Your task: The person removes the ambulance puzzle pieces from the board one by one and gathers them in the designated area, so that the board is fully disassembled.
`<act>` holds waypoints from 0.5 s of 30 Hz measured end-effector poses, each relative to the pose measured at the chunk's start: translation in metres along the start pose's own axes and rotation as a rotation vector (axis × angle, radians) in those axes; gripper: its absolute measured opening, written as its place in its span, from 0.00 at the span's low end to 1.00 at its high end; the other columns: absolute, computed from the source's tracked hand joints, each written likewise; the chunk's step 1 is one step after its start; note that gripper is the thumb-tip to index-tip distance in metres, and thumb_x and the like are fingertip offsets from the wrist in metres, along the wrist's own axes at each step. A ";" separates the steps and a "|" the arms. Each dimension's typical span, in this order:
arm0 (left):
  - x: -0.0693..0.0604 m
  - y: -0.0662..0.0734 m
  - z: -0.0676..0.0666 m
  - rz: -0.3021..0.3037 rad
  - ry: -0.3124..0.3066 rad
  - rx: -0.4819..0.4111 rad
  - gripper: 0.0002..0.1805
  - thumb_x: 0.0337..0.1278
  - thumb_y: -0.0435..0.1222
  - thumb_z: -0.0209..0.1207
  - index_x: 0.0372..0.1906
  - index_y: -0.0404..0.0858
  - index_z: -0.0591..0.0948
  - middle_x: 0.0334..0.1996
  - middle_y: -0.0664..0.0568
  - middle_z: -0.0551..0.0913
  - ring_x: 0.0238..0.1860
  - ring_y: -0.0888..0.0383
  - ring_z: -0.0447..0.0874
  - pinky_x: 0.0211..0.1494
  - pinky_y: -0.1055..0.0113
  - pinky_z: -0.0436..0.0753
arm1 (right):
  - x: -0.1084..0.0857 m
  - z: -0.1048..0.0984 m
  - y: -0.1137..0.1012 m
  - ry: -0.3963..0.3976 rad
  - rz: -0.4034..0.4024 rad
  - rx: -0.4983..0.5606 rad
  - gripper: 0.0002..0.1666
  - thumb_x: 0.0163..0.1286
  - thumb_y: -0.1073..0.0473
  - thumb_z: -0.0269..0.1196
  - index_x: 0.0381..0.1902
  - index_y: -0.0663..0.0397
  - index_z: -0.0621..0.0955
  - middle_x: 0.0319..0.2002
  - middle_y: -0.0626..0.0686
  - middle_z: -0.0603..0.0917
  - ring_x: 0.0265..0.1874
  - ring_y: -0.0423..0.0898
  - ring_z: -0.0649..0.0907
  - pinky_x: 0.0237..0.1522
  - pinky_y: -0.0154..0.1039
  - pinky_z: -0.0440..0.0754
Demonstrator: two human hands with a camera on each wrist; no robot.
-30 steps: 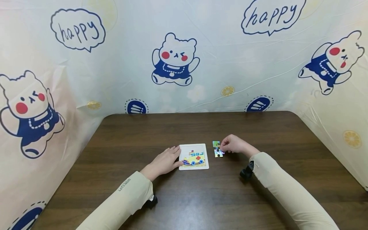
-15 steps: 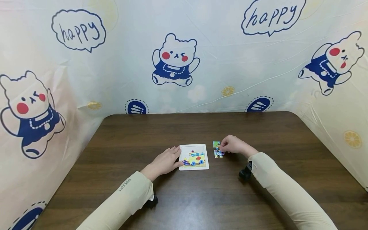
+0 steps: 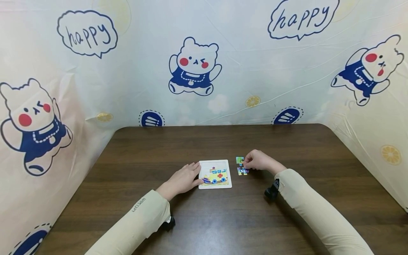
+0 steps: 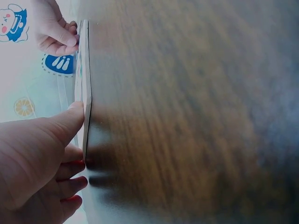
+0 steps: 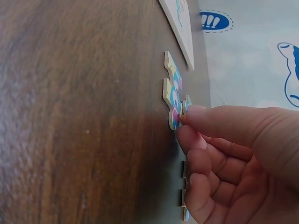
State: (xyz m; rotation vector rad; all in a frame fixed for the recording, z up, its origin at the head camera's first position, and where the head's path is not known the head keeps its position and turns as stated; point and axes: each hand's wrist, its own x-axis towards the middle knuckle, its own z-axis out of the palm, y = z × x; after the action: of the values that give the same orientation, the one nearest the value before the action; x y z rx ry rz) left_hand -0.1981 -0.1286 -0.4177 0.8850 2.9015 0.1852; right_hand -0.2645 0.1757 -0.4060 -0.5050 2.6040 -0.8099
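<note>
Pinching at the loose puzzle pieces (image 3: pixel 243 171) just right of the white tray (image 3: pixel 216 187): right hand (image 3: pixel 256 160), thumb and forefinger together, exactly which piece is caught hidden; left hand (image 3: pixel 185 179) lies with fingers extended at the tray's left edge. Likely trouble: crowded fingertips dragging or flipping a neighbouring piece, or uneven left-hand pressure skidding the tray. Legible: "happy" twice on the backdrop (image 3: pixel 242 71), probably "Let's Slim" on the left sleeve (image 3: pixel 149 212).

The head view looks forward and down across the surface (image 3: pixel 223 216); both close, low wrist views share the white board (image 3: pixel 214 162).
</note>
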 end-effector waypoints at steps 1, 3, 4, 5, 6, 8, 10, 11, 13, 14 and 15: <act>0.000 0.000 0.000 0.002 0.001 -0.001 0.34 0.62 0.49 0.53 0.62 0.27 0.67 0.64 0.38 0.63 0.65 0.45 0.59 0.65 0.54 0.58 | 0.000 0.000 0.000 0.002 -0.004 -0.002 0.05 0.60 0.65 0.62 0.25 0.57 0.82 0.19 0.46 0.77 0.18 0.41 0.72 0.21 0.34 0.72; 0.000 0.000 0.000 0.005 0.001 -0.001 0.34 0.62 0.49 0.53 0.62 0.27 0.66 0.64 0.38 0.62 0.65 0.45 0.59 0.65 0.54 0.58 | -0.001 0.000 0.000 0.005 -0.010 -0.005 0.05 0.60 0.65 0.62 0.25 0.57 0.82 0.19 0.46 0.77 0.18 0.41 0.73 0.21 0.34 0.72; 0.000 0.000 -0.001 0.006 0.002 -0.001 0.34 0.62 0.49 0.53 0.62 0.27 0.67 0.64 0.38 0.63 0.65 0.45 0.59 0.65 0.54 0.58 | -0.001 0.000 0.000 0.005 -0.011 -0.005 0.05 0.60 0.65 0.62 0.25 0.57 0.82 0.19 0.46 0.77 0.18 0.41 0.73 0.21 0.34 0.72; 0.000 0.000 -0.001 0.006 0.003 0.000 0.34 0.62 0.49 0.53 0.62 0.27 0.67 0.64 0.38 0.63 0.65 0.45 0.59 0.65 0.54 0.58 | -0.001 0.000 0.000 0.005 -0.012 -0.004 0.05 0.60 0.65 0.62 0.25 0.57 0.82 0.19 0.46 0.77 0.18 0.41 0.73 0.21 0.34 0.72; 0.000 0.000 -0.001 0.006 0.005 -0.003 0.34 0.62 0.49 0.53 0.62 0.26 0.67 0.64 0.38 0.63 0.65 0.44 0.59 0.65 0.54 0.58 | -0.001 -0.001 0.000 0.004 -0.014 -0.004 0.05 0.60 0.65 0.62 0.25 0.57 0.82 0.19 0.46 0.77 0.18 0.41 0.73 0.21 0.34 0.72; 0.000 0.000 0.000 0.006 0.006 -0.003 0.34 0.62 0.49 0.53 0.62 0.26 0.67 0.64 0.38 0.63 0.65 0.44 0.59 0.65 0.54 0.58 | -0.001 -0.001 -0.001 0.004 -0.009 0.007 0.05 0.61 0.65 0.62 0.25 0.57 0.82 0.19 0.46 0.77 0.18 0.41 0.73 0.21 0.34 0.72; 0.000 0.000 0.000 0.006 0.008 -0.004 0.34 0.62 0.49 0.53 0.62 0.26 0.67 0.64 0.38 0.63 0.65 0.44 0.59 0.65 0.54 0.59 | -0.001 -0.002 -0.003 0.008 -0.013 0.020 0.05 0.61 0.65 0.62 0.26 0.58 0.83 0.20 0.46 0.77 0.18 0.41 0.73 0.21 0.35 0.72; 0.000 0.000 0.000 0.006 0.009 -0.005 0.34 0.62 0.49 0.53 0.62 0.26 0.67 0.64 0.38 0.63 0.65 0.44 0.59 0.65 0.54 0.59 | -0.001 -0.003 -0.004 0.012 -0.017 0.028 0.05 0.61 0.65 0.62 0.26 0.58 0.83 0.20 0.47 0.77 0.18 0.41 0.73 0.22 0.35 0.72; 0.000 0.000 0.000 0.007 0.008 -0.002 0.34 0.62 0.49 0.53 0.62 0.26 0.67 0.64 0.38 0.63 0.65 0.44 0.59 0.65 0.54 0.58 | 0.000 -0.003 -0.008 0.023 -0.032 0.042 0.05 0.61 0.64 0.62 0.26 0.58 0.83 0.21 0.47 0.78 0.19 0.42 0.73 0.22 0.35 0.72; 0.000 0.000 0.000 0.007 0.008 0.000 0.34 0.62 0.49 0.53 0.62 0.26 0.67 0.64 0.38 0.63 0.65 0.45 0.59 0.65 0.54 0.58 | 0.000 -0.004 -0.010 0.029 -0.048 0.046 0.05 0.61 0.64 0.62 0.27 0.59 0.83 0.21 0.48 0.78 0.19 0.42 0.73 0.22 0.35 0.73; 0.000 0.000 0.000 0.007 0.008 0.001 0.34 0.62 0.49 0.53 0.62 0.27 0.67 0.64 0.38 0.63 0.65 0.45 0.59 0.65 0.54 0.58 | -0.001 -0.004 -0.013 0.036 -0.063 0.049 0.05 0.61 0.64 0.62 0.28 0.60 0.83 0.22 0.48 0.79 0.20 0.42 0.73 0.23 0.35 0.73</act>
State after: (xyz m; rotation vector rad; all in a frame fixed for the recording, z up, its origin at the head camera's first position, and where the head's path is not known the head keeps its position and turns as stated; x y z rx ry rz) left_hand -0.1978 -0.1290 -0.4181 0.8973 2.9066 0.1879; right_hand -0.2630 0.1679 -0.3951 -0.5662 2.6055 -0.9090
